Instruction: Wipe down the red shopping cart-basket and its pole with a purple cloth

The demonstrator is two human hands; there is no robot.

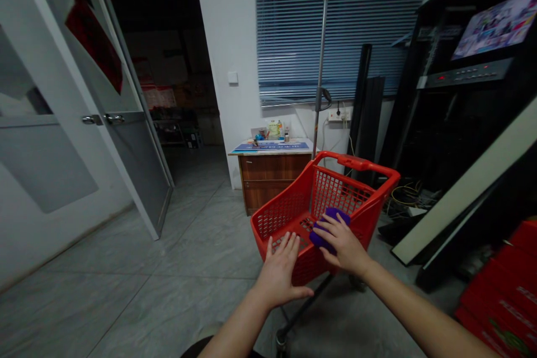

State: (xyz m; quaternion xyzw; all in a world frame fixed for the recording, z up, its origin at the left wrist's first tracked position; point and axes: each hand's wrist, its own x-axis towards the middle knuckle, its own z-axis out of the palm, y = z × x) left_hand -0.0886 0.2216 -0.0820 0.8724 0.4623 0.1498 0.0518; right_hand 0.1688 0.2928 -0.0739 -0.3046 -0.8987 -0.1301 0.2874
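A red plastic shopping cart [285, 210] stands in front of me, its handle at the far side. My right hand [342, 243] presses a purple cloth [335, 214] against the near right rim of the basket, fingers spread over it. At the near left rim is my left hand [282, 271], with its fingers stretched forward over the edge, thumb out to the right, and nothing in it. The basket's slotted inside shows between and beyond the hands.
Behind the cart stands a wooden cabinet [272, 170] with small items on top. An open door [138, 162] is at the left. Red boxes [503, 291], leaning panels [465, 201] and a rack with a lit screen [497, 25] are at the right.
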